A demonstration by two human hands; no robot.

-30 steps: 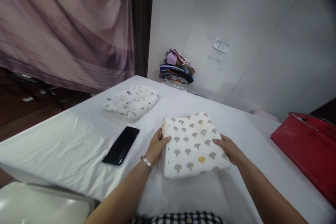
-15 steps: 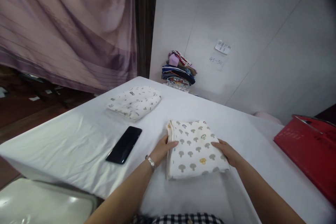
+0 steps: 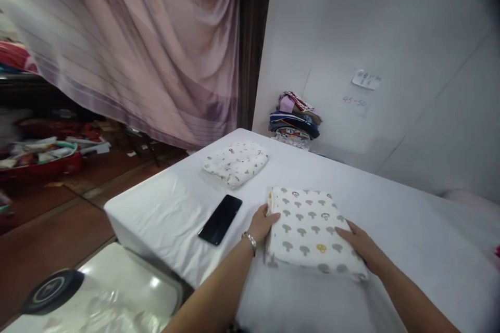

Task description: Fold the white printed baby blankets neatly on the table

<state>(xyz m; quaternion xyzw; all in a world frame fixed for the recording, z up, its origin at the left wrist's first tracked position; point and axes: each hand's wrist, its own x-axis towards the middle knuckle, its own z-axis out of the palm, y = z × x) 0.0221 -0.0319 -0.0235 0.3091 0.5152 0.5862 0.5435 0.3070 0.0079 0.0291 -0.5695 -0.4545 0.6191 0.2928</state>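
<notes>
A folded white cloth (image 3: 312, 229) printed with grey and a few yellow mushrooms lies on the white-covered table, between my two hands. My left hand (image 3: 264, 226) grips its left edge, thumb on top and the other fingers out of sight beneath or behind the layers. On the opposite side, my right hand (image 3: 359, 244) holds the right edge, its thumb over the print and the fingers along the border. A bracelet (image 3: 250, 242) circles my left wrist. Left of the cloth rests a black phone (image 3: 221, 219). Farther back is another folded white cloth (image 3: 236, 163) with small dark prints.
Beyond the white table (image 3: 164, 208) rises a pale wall with a paper note (image 3: 366, 79). A stack of folded fabrics (image 3: 295, 119) stands by the far edge. A pink curtain (image 3: 175, 52) hangs at left, and a white surface with a black round-ended object (image 3: 52, 290) is lower left.
The view has swung left, so the table and cloths appear farther right. The red bag at the right has nearly left the picture. Both hands keep hold of the mushroom-print cloth.
</notes>
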